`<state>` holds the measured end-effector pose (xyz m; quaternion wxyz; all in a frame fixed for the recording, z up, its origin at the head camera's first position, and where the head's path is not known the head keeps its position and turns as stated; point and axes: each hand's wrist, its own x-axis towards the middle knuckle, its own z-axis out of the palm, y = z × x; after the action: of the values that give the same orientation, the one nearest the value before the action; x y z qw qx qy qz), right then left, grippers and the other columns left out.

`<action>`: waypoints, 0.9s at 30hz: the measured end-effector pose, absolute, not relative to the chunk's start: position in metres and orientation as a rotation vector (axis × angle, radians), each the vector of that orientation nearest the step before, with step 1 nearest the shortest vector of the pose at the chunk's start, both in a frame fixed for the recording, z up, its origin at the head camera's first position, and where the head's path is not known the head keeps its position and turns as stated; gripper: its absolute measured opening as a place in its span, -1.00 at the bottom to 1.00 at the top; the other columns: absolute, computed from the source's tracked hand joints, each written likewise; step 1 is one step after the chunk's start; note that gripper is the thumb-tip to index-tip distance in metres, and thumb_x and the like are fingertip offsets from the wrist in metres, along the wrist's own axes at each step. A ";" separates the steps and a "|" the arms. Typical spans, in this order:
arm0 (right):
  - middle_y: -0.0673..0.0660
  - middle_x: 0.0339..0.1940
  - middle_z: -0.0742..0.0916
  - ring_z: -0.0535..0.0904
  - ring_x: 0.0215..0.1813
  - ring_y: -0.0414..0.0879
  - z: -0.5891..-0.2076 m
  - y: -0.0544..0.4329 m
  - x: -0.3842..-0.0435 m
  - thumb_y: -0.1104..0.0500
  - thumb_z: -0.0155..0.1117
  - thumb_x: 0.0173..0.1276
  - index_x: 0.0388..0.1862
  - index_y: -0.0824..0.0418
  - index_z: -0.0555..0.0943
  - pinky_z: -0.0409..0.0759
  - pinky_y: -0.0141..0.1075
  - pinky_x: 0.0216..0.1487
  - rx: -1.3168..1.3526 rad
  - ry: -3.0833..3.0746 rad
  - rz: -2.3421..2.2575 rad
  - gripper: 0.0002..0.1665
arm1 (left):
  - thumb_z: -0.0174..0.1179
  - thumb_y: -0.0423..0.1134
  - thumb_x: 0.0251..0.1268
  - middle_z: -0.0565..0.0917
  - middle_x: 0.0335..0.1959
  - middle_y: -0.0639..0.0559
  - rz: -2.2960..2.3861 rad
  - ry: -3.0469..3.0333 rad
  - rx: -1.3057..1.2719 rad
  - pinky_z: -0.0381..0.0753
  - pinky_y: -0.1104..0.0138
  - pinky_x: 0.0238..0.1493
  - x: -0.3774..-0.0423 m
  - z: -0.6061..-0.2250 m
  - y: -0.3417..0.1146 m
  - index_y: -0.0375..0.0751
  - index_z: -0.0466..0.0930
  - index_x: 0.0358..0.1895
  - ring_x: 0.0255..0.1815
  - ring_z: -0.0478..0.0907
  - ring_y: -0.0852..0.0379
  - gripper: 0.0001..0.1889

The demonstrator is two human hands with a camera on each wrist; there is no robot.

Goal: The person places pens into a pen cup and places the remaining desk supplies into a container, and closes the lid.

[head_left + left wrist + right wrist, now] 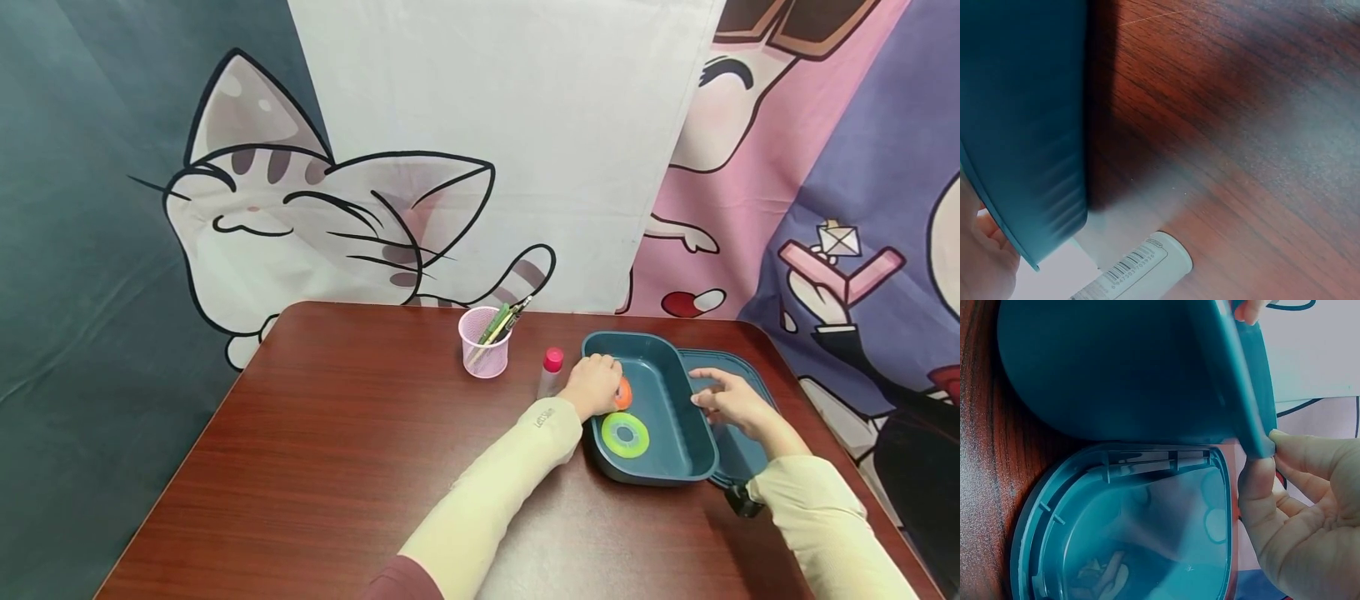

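Note:
My left hand (594,386) reaches over the left rim of a teal box (660,417), its fingers curled at an orange roll of tape (623,394), which it partly covers. Just in front of that, a lime-green roll of tape (626,435) lies flat on the box floor. On the opposite side, my right hand (731,404) is at the box's right rim. The right wrist view shows that hand's thumb and index finger (1257,479) pinching the rim near a corner.
A teal lid (738,454) lies right of the box, partly under its edge. A glue stick (551,371) with a red cap stands by my left wrist. Farther back is a pink mesh pen cup (483,358) with several pens, on the brown table (337,433).

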<state>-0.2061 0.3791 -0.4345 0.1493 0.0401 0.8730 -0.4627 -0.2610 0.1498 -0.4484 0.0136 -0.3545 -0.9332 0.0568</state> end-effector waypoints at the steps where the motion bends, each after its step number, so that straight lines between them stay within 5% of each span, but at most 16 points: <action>1: 0.08 -0.36 0.52 0.43 -0.43 -0.19 -0.434 0.378 -0.206 0.22 0.10 0.24 0.27 0.42 0.08 0.54 -0.26 -0.38 0.107 2.509 -1.327 -0.31 | 0.13 0.16 0.01 0.45 -0.04 0.13 0.161 -2.909 -1.105 0.40 0.39 0.02 -0.261 -0.449 0.149 -0.04 0.36 0.09 -0.06 0.36 0.20 -0.43; 21: 0.06 -0.36 0.58 0.50 -0.41 -0.19 -0.432 0.384 -0.206 0.17 0.18 0.20 0.27 0.41 0.12 0.56 -0.27 -0.33 0.120 2.506 -1.344 -0.26 | 0.07 0.03 0.16 0.39 0.17 0.12 -0.338 -2.760 -1.092 0.33 0.40 0.15 -0.251 -0.455 0.129 0.00 0.39 0.17 0.14 0.34 0.20 -0.51; 27: -0.14 -0.47 0.61 0.54 -0.43 -0.24 -0.429 0.399 -0.202 0.15 0.19 0.19 -0.02 -0.16 0.41 0.57 -0.32 -0.34 0.146 2.548 -1.439 -0.61 | 0.05 -0.02 0.18 0.40 0.15 0.14 -0.560 -2.710 -1.033 0.34 0.43 0.13 -0.243 -0.457 0.122 0.01 0.44 0.11 0.13 0.34 0.22 -0.59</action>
<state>-0.2019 0.3992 -0.4289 0.1058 0.0494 0.8648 -0.4883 -0.2425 0.1225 -0.4569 0.0939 -0.3481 -0.9134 -0.1888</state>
